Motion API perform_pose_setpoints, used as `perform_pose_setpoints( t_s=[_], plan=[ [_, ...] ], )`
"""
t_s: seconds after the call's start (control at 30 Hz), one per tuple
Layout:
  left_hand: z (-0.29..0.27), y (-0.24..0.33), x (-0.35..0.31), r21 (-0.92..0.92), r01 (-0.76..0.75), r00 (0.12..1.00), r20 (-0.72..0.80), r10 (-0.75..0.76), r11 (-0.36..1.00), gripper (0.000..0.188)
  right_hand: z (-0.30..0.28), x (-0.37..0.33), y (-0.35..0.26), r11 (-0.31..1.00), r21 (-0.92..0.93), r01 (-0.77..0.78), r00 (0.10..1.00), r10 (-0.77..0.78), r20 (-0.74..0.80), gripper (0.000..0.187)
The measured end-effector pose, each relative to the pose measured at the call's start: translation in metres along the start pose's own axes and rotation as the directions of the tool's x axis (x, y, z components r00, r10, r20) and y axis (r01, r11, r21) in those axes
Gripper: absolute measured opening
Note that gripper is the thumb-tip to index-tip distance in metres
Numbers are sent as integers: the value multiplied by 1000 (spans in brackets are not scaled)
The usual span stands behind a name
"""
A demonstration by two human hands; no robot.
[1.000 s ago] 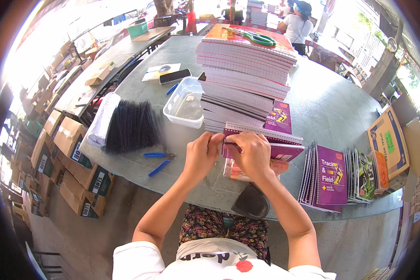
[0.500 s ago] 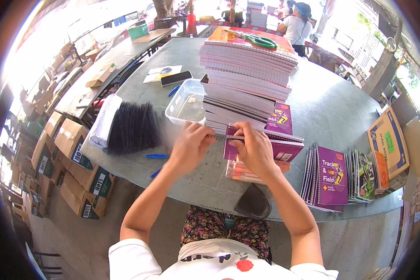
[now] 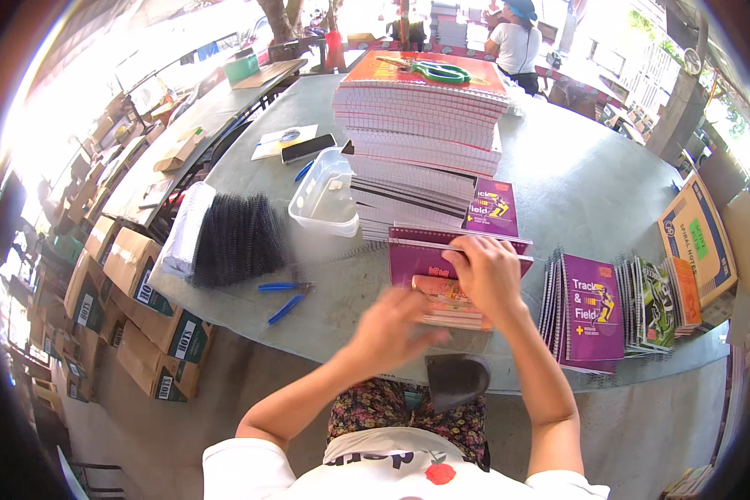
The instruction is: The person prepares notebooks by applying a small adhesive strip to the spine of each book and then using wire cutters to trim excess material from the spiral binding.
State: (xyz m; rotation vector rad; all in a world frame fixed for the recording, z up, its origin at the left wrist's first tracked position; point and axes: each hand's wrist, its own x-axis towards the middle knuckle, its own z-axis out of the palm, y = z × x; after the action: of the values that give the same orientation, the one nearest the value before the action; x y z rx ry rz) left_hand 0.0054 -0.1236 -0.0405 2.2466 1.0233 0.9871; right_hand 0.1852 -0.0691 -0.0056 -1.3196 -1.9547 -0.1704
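Observation:
A purple notebook (image 3: 408, 260) stands open on its edge, cover facing me, with my right hand (image 3: 487, 271) gripping its upper edge. A thin dark wire coil (image 3: 346, 252) sticks out leftward from the notebook's top. Blurred by motion, my left hand (image 3: 392, 329) hangs in front of the notebook's lower left, thumb apart from the fingers, nothing seen in it. Under the notebook lies a low pile of orange-pink booklets (image 3: 454, 312). Behind rises a tall stack of unbound notebooks (image 3: 421, 117), green-handled scissors (image 3: 433, 71) on top.
To the left lie a bundle of black coils (image 3: 237, 237), blue-handled pliers (image 3: 283, 287) and a clear plastic tub (image 3: 325, 196). Bound purple notebooks (image 3: 592, 308) and a cardboard box (image 3: 696, 242) stand at right. A dark rounded object (image 3: 458, 381) overhangs the table's near edge. Another person (image 3: 517, 46) is far back.
My left hand has left the coil and moved down and right, toward me. My right hand has shifted right and down along the notebook, still gripping it. The view has shifted slightly.

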Motion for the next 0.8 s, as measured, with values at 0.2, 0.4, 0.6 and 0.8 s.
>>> perform_pose_setpoints(
  t_s=[0.2, 0.4, 0.6, 0.8],
  plan=[
    [108, -16, -30, 53, 1, 901, 432, -24, 999, 56, 49, 19, -55, 990, 142, 13, 996, -25, 85, 15],
    [-42, -19, -10, 79, 185, 983, -14, -184, 980, 38, 23, 23, -37, 957, 283, -60, 998, 66, -12, 19],
    [-61, -14, 17, 349, 85, 980, -197, -16, 933, 37, 1, 0, -11, 994, 89, -67, 987, 53, 152, 16],
    [-56, -13, 26, 276, 9, 927, -364, 96, 961, 36, -13, -8, 3, 994, 98, 54, 992, -65, 113, 10]
  ],
)
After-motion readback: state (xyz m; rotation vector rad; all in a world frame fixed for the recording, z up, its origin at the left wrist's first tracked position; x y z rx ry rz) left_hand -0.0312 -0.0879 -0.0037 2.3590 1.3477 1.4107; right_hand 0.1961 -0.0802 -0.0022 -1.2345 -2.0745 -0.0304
